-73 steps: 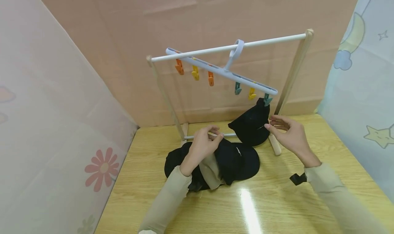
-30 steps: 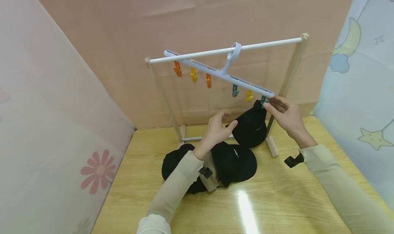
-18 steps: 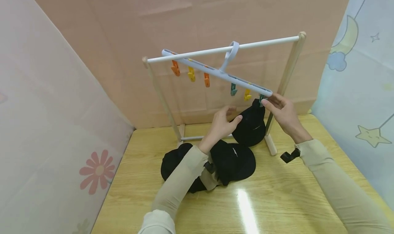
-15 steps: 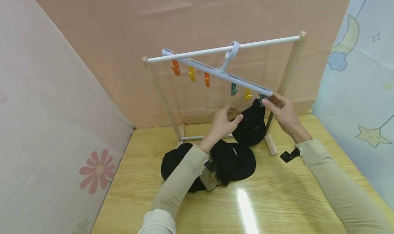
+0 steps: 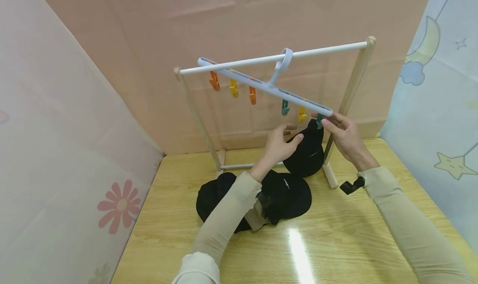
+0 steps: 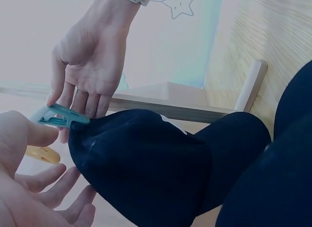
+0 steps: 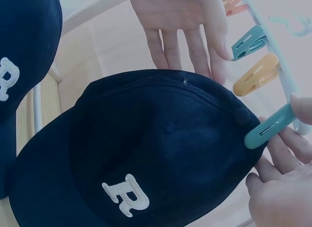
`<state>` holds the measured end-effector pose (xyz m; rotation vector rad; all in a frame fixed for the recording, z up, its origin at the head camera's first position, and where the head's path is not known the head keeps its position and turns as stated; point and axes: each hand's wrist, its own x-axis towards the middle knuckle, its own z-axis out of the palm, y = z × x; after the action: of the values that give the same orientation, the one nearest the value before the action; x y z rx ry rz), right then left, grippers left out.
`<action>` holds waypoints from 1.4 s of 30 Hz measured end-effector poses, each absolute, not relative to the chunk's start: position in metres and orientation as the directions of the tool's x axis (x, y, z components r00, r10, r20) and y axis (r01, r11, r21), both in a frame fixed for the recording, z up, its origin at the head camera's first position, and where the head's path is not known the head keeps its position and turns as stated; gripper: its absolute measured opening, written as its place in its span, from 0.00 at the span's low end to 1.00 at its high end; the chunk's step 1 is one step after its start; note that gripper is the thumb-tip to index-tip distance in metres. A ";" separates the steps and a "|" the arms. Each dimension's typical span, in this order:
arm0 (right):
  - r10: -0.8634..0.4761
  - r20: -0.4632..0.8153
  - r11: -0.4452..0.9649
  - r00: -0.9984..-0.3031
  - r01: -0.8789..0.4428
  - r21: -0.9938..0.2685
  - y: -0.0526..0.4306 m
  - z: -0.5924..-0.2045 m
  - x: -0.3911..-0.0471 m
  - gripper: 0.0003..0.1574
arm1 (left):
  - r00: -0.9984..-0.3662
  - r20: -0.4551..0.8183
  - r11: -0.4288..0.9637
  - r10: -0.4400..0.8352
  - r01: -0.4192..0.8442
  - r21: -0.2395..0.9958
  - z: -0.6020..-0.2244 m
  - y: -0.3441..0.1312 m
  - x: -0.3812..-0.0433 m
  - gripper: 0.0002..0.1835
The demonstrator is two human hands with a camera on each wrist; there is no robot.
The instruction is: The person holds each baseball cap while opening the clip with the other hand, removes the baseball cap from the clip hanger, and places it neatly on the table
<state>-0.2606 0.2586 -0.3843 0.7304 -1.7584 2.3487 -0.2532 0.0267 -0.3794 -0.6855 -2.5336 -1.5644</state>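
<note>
A black cap (image 5: 304, 157) with a white letter R hangs by its back edge from the end teal clothespin (image 7: 270, 127) of a pale blue clip hanger (image 5: 298, 100). My right hand (image 5: 347, 139) pinches that clothespin, thumb on the near side and fingers behind. Beside the cap is my left hand (image 5: 280, 147), its fingers relaxed and spread. In the right wrist view, the left fingertips overlap the cap's far edge. Below, a second black cap (image 5: 296, 197) with a white mark lies on the wooden table, in a pile with more black headwear (image 5: 210, 197) partly hidden by the left sleeve.
The hanger hooks over the white bar (image 5: 325, 51) of a rack with wooden posts (image 5: 356, 78). Orange (image 5: 252, 96), yellow (image 5: 233, 89) and teal clips hang along it. The rack's wooden foot (image 5: 330, 177) stands on the table (image 5: 354, 234), with fabric walls around.
My right hand has risen from the cap's side to the teal clothespin and pinches it. My left hand has moved up and right from over the pile to beside the hanging cap.
</note>
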 end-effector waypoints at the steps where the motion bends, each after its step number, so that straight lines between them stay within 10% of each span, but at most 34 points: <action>1: -0.193 0.441 -0.329 -0.876 -0.366 -0.871 0.259 -0.385 -0.261 0.25 | -0.896 0.300 0.368 0.328 0.414 0.832 -0.379 0.029 -0.254 0.22; 42: 0.046 0.365 -0.392 -0.930 -0.353 -0.850 0.238 -0.382 -0.251 0.20 | -0.862 0.450 0.363 0.233 0.507 0.782 -0.397 0.063 -0.260 0.12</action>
<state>-0.2508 0.2376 -0.3823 0.4169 -1.5706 2.3996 -0.2597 0.0626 -0.3973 -0.6588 -2.3645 -1.4996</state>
